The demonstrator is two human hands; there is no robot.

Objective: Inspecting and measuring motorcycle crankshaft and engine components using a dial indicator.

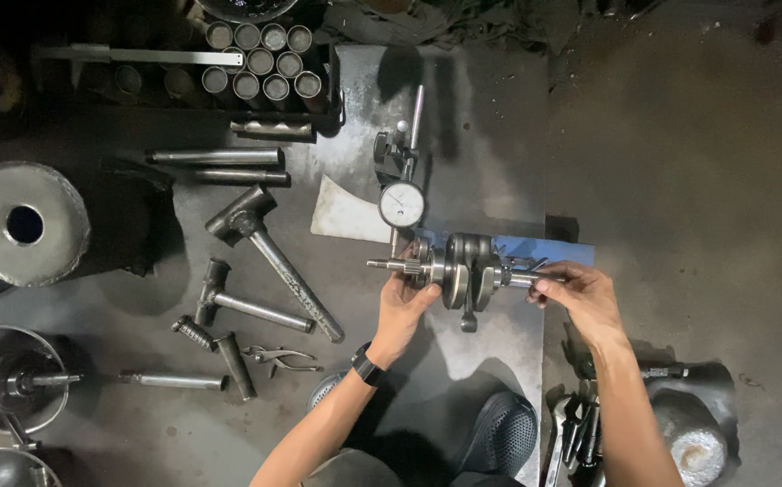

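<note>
Both hands grip a crankshaft that lies crosswise over a steel plate. Left hand closes its fingers around the toothed left end of the shaft, thumb up against the round web; a dark watch sits on that wrist. Right hand pinches the thin right end of the shaft between fingertips. A connecting rod hangs down from between the two webs. Just above the crankshaft's left journal stands a dial gauge on its stand, its stem pointing down toward the shaft. A blue block shows behind the right end. A pale rag lies left of the gauge. Farther left on the floor lie two hammers, pliers and loose steel bars. A rack of tubes sits at the top, and a round disc with a hole at far left.
</note>
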